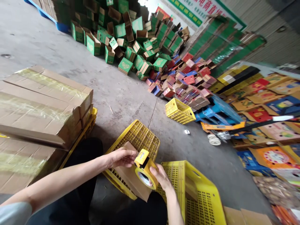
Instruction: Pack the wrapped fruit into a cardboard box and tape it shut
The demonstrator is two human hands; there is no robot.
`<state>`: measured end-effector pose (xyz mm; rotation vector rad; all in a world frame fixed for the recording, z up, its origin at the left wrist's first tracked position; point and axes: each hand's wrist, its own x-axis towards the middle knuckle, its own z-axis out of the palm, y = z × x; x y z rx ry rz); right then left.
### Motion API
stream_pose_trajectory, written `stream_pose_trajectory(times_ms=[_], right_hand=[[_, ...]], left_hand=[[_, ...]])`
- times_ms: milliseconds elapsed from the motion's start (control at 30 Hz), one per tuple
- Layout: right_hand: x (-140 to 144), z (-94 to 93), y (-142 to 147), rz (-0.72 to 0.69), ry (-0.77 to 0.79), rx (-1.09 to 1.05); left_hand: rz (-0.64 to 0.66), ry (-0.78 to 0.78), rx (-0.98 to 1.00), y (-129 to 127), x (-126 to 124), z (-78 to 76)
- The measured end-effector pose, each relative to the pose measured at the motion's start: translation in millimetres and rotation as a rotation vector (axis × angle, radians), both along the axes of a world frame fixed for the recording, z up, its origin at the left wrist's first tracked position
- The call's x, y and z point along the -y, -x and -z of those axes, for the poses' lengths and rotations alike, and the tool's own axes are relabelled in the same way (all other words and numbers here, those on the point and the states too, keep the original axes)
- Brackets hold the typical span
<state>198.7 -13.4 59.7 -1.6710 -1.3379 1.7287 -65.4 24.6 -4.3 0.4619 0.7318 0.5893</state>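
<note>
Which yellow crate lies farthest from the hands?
The small yellow crate tipped alone on the floor beside the blue pallet jack; the other two sit right under the hands.

Soft daylight, faint shadows — edges warped, tilted, slightly blurred.

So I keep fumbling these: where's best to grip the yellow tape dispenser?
Judging by its pose, wrap the hand around the round tape roll from its right side, as the right hand does. That leaves the yellow cutter head free on top, where the left hand steadies it.

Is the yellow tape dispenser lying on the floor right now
No, the right hand holds the tape dispenser up against a piece of cardboard, which the left hand steadies.
</note>
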Motion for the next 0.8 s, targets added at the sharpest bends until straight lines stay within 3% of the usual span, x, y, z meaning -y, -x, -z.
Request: stream_pose_trajectory(times_ms=[300, 800], right_hand=[[-2, -3.2, 3, -0.024, 0.011, 0.006], [-3, -6.7, 6, -0.086, 0.012, -0.001]], left_hand=[[0.043, 0.003, -0.023, 11, -10, -7.8], [0.035, -0.162, -0.074, 6, -16, 6.0]])
